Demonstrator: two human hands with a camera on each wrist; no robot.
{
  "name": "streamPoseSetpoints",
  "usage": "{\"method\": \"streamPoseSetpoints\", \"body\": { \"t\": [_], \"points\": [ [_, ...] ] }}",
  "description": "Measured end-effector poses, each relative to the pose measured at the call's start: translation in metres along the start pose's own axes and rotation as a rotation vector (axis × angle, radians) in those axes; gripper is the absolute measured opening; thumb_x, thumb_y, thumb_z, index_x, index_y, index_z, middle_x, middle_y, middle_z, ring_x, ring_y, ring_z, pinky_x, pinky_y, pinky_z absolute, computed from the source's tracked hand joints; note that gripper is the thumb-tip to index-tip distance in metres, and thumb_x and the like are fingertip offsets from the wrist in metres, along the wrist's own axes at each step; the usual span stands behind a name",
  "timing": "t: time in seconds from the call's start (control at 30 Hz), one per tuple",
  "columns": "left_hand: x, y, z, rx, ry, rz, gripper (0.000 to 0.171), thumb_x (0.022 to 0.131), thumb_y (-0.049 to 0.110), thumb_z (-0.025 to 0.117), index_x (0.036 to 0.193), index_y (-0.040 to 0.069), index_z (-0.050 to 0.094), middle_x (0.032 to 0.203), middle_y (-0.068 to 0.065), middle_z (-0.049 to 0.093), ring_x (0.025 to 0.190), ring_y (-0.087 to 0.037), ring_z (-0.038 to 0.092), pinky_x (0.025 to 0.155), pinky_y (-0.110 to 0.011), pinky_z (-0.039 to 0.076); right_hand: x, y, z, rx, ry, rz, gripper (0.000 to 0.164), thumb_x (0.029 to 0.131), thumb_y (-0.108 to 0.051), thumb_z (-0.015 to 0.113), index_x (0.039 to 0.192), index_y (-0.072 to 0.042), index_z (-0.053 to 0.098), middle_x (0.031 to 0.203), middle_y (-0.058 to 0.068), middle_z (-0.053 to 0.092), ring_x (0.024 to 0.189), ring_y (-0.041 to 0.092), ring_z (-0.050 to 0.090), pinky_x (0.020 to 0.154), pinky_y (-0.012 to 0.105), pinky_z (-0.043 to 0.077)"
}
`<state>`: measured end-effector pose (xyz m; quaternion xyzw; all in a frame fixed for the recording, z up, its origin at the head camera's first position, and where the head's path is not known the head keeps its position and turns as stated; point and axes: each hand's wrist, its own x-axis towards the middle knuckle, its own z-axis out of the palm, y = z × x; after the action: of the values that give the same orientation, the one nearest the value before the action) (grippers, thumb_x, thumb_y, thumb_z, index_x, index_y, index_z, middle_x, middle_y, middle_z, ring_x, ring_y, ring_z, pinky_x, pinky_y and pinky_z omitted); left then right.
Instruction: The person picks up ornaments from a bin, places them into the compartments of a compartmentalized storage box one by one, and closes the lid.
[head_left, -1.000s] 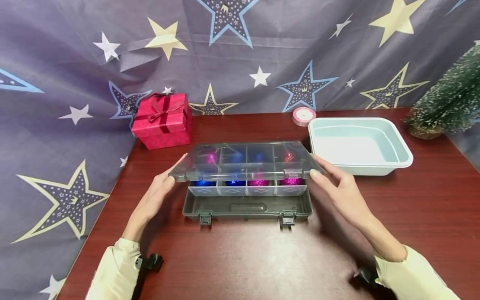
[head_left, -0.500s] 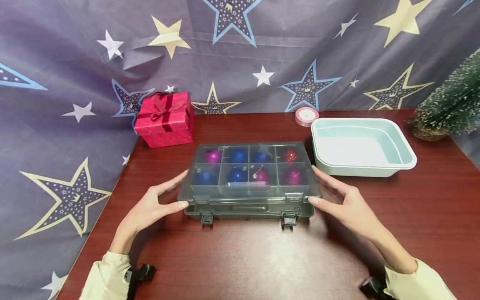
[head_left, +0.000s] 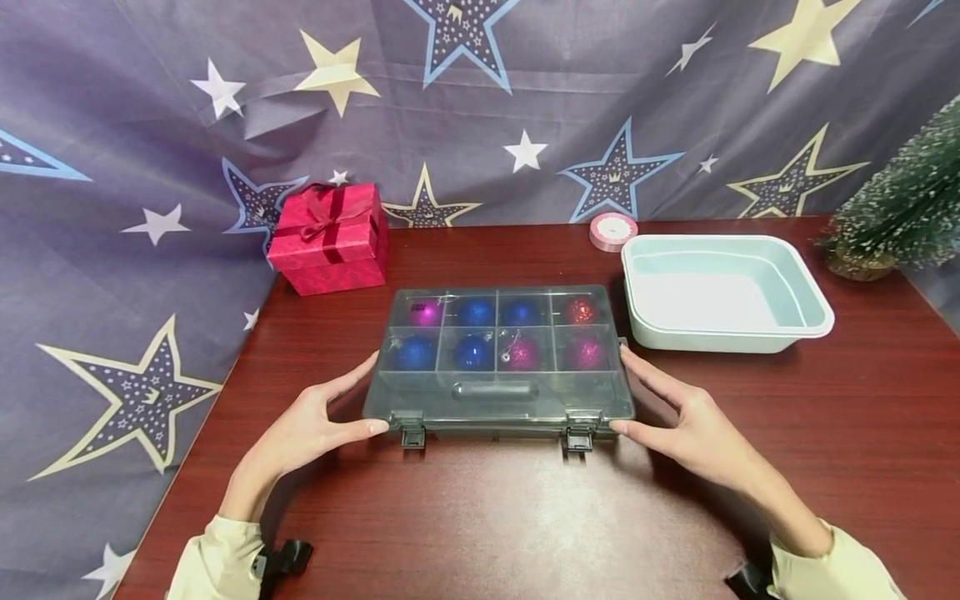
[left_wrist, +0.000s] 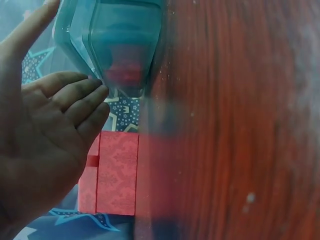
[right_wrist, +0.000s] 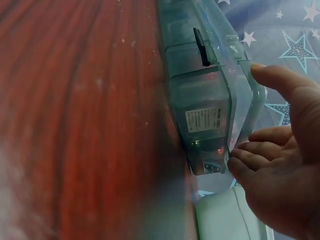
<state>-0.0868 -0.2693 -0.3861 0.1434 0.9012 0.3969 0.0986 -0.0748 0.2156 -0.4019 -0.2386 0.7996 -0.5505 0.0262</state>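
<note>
A clear grey storage box lies flat in the middle of the table in the head view. Through its hinged lid I see blue, pink and red glitter balls, each in its own compartment. The lid is down or nearly so, and both front latches hang loose. My left hand touches the lid's left side, thumb at the front corner, fingers straight along the edge. On the right side my right hand does likewise. In the right wrist view, that hand's fingertips meet the lid's edge.
A pale blue tray stands right of the box, with a pink ribbon roll behind it. At the back left is a red gift box. A frosted little tree stands far right. A star-patterned cloth hangs behind.
The lid has come down toward me from a raised tilt onto the box base. Both hands have moved down and nearer along with its front corners.
</note>
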Motion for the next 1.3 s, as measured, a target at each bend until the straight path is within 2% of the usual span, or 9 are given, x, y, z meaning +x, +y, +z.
{"method": "streamPoseSetpoints", "body": {
  "t": [0.17, 0.27, 0.37, 0.43, 0.63, 0.93, 1.13, 1.23, 1.3],
  "points": [
    [0.000, 0.001, 0.004, 0.042, -0.003, 0.000, 0.085, 0.092, 0.043, 0.080, 0.163, 0.032, 0.034, 0.161, 0.002, 0.041, 0.146, -0.023, 0.039, 0.116, -0.051, 0.038, -0.002, 0.002, 0.000, -0.037, -0.010, -0.033, 0.080, 0.091, 0.001, 0.079, 0.159, -0.003, 0.038, 0.164, 0.018, 0.032, 0.140, 0.016, 0.045, 0.108, 0.023, 0.042],
    [0.000, 0.002, 0.006, 0.042, -0.007, 0.008, 0.086, 0.092, 0.043, 0.080, 0.163, 0.031, 0.033, 0.162, 0.002, 0.039, 0.147, -0.024, 0.037, 0.117, -0.055, 0.035, -0.003, 0.003, 0.000, -0.121, -0.003, -0.075, 0.077, 0.090, 0.000, 0.080, 0.157, -0.003, 0.042, 0.164, 0.018, 0.034, 0.141, 0.011, 0.043, 0.110, 0.018, 0.039],
    [0.000, 0.002, 0.007, 0.040, -0.002, 0.015, 0.086, 0.092, 0.042, 0.080, 0.163, 0.031, 0.033, 0.162, 0.002, 0.039, 0.147, -0.023, 0.037, 0.118, -0.050, 0.035, -0.005, 0.004, 0.000, -0.233, 0.017, -0.123, 0.074, 0.088, -0.001, 0.082, 0.154, -0.003, 0.049, 0.163, 0.017, 0.037, 0.142, 0.009, 0.040, 0.112, 0.014, 0.034],
    [0.000, 0.001, 0.008, 0.030, 0.001, 0.014, 0.086, 0.092, 0.042, 0.081, 0.163, 0.032, 0.033, 0.162, 0.004, 0.039, 0.147, -0.022, 0.036, 0.118, -0.038, 0.035, -0.006, 0.006, 0.001, -0.286, 0.029, -0.141, 0.073, 0.087, -0.003, 0.083, 0.152, -0.004, 0.051, 0.162, 0.016, 0.038, 0.144, 0.010, 0.038, 0.112, 0.011, 0.031],
    [-0.002, -0.001, 0.010, 0.006, 0.008, 0.010, 0.087, 0.091, 0.040, 0.081, 0.163, 0.034, 0.032, 0.162, 0.007, 0.037, 0.148, -0.020, 0.035, 0.110, -0.012, 0.029, -0.007, 0.009, 0.003, -0.335, 0.032, -0.138, 0.071, 0.088, -0.008, 0.083, 0.152, -0.003, 0.051, 0.162, 0.014, 0.038, 0.146, 0.013, 0.036, 0.114, 0.010, 0.026],
    [-0.002, 0.000, 0.011, -0.023, 0.004, 0.024, 0.085, 0.093, 0.037, 0.080, 0.163, 0.028, 0.033, 0.163, 0.004, 0.038, 0.148, -0.024, 0.034, 0.109, -0.009, 0.028, -0.008, 0.012, 0.002, -0.384, 0.026, -0.162, 0.072, 0.088, -0.010, 0.083, 0.152, -0.002, 0.050, 0.163, 0.015, 0.038, 0.145, 0.018, 0.038, 0.115, 0.011, 0.025],
    [-0.002, 0.001, 0.012, -0.006, 0.004, 0.001, 0.085, 0.094, 0.040, 0.079, 0.164, 0.029, 0.031, 0.164, 0.005, 0.035, 0.149, -0.022, 0.033, 0.112, -0.015, 0.029, -0.007, 0.010, 0.003, -0.391, 0.024, -0.171, 0.072, 0.088, -0.010, 0.083, 0.152, 0.000, 0.050, 0.163, 0.016, 0.037, 0.145, 0.022, 0.040, 0.116, 0.012, 0.025],
    [-0.003, 0.002, 0.012, -0.004, 0.006, -0.006, 0.085, 0.095, 0.040, 0.078, 0.164, 0.029, 0.031, 0.164, 0.005, 0.033, 0.150, -0.023, 0.032, 0.112, -0.015, 0.029, -0.006, 0.008, 0.004, -0.451, 0.030, -0.189, 0.073, 0.087, -0.013, 0.084, 0.151, 0.000, 0.051, 0.162, 0.016, 0.039, 0.140, 0.030, 0.047, 0.115, 0.012, 0.026],
    [-0.004, 0.003, 0.013, -0.001, 0.010, -0.011, 0.083, 0.096, 0.039, 0.077, 0.164, 0.027, 0.031, 0.165, 0.003, 0.034, 0.150, -0.024, 0.032, 0.114, -0.019, 0.030, -0.006, 0.007, 0.005, -0.522, 0.037, -0.208, 0.072, 0.088, -0.018, 0.084, 0.150, 0.000, 0.052, 0.161, 0.016, 0.041, 0.134, 0.035, 0.052, 0.114, 0.019, 0.032]
  ]
}}
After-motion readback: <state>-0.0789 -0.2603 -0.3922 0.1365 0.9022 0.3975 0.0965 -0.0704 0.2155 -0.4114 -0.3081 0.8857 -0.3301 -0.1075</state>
